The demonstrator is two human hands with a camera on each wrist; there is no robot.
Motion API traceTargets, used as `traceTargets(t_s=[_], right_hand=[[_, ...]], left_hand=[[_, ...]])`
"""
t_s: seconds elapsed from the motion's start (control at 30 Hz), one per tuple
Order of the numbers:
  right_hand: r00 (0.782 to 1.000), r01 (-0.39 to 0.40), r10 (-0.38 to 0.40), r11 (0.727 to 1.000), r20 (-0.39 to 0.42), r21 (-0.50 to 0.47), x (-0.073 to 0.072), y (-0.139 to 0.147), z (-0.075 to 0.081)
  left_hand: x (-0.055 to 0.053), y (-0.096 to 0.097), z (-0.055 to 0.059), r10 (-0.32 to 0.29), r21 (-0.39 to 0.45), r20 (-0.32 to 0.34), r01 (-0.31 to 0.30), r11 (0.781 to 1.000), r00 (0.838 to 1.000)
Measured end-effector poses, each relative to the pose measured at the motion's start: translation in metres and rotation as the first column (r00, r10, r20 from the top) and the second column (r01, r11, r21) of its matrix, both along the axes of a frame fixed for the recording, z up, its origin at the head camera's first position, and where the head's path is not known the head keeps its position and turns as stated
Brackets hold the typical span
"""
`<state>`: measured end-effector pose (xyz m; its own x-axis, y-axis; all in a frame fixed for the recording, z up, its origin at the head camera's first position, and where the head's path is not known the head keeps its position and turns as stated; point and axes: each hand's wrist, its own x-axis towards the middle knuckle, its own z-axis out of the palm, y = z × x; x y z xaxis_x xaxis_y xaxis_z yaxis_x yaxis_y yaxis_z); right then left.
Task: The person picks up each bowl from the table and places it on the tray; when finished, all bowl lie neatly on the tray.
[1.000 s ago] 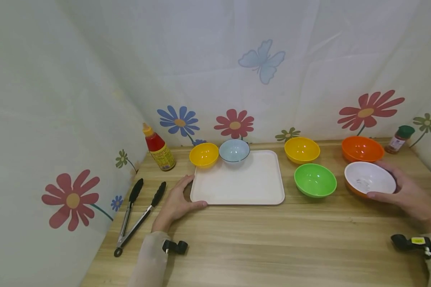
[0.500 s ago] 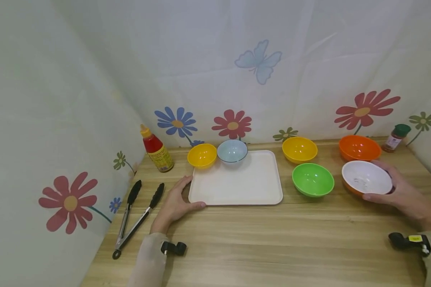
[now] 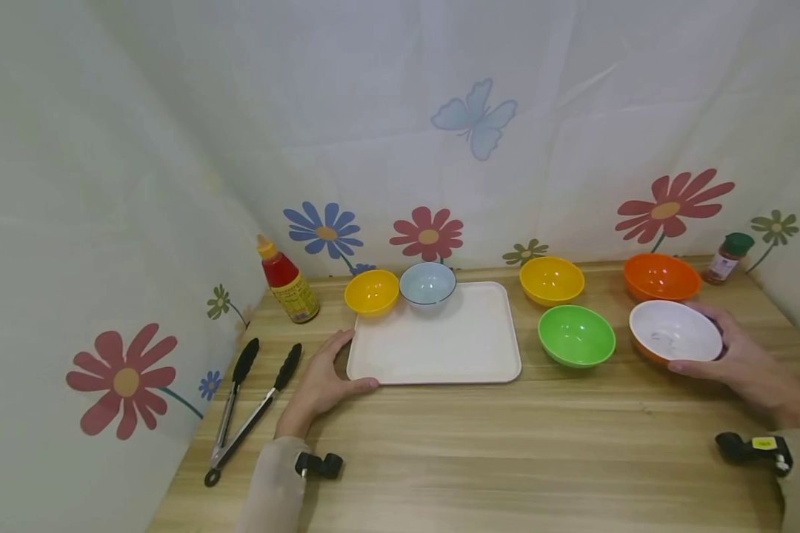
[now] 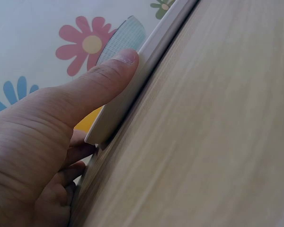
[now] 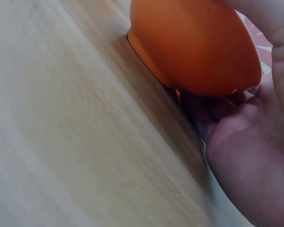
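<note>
At the near left corner of the white tray [image 3: 440,344], my left hand [image 3: 323,381] holds on, thumb along the front edge and fingers at the left side. In the left wrist view the thumb [image 4: 104,80] lies against the tray's rim [image 4: 128,97]. My right hand [image 3: 740,359] grips the right side of a bowl [image 3: 676,333], white inside and orange outside. Its orange outer wall [image 5: 194,47] fills the top of the right wrist view, with the base at the tabletop. A yellow bowl [image 3: 372,293] and a light blue bowl [image 3: 428,284] stand at the tray's back left.
A green bowl [image 3: 576,337], another yellow bowl [image 3: 552,281] and an orange bowl [image 3: 662,277] stand right of the tray. A green-capped spice jar [image 3: 729,259] is at the far right. Tongs [image 3: 250,414] and a red sauce bottle [image 3: 288,281] are on the left.
The whole head view has shifted slightly, with everything appearing a little further left. Both hands, the tray and the bowls keep their places relative to one another.
</note>
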<state>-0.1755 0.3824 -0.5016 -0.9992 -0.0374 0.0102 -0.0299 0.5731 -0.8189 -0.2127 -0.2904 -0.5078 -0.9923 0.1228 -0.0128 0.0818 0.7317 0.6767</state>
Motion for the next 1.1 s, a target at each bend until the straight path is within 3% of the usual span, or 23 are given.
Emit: traceTargets(t_s=[0.3, 0.57, 0.9, 1.1], right_hand=[[1.0, 0.01, -0.01, 1.0, -0.016, -0.009, 0.004, 0.002, 0.0], [0.998, 0.035, -0.037, 0.998, -0.043, -0.046, 0.005, -0.003, 0.012], [0.986, 0.112, -0.113, 0.994, -0.124, -0.015, -0.002, -0.022, 0.042], [0.975, 0.053, -0.06, 0.998, -0.213, -0.039, -0.01, -0.034, 0.06]], left_hand=[[0.0, 0.0, -0.001, -0.004, 0.007, -0.007, 0.004, 1.0, 1.0], [-0.001, -0.001, -0.002, -0.006, 0.005, -0.013, 0.006, 1.0, 1.0], [0.0, -0.001, -0.002, -0.002, 0.001, -0.015, 0.002, 1.0, 1.0], [-0.002, -0.001, -0.001, -0.008, 0.0, -0.008, 0.008, 1.0, 1.0]])
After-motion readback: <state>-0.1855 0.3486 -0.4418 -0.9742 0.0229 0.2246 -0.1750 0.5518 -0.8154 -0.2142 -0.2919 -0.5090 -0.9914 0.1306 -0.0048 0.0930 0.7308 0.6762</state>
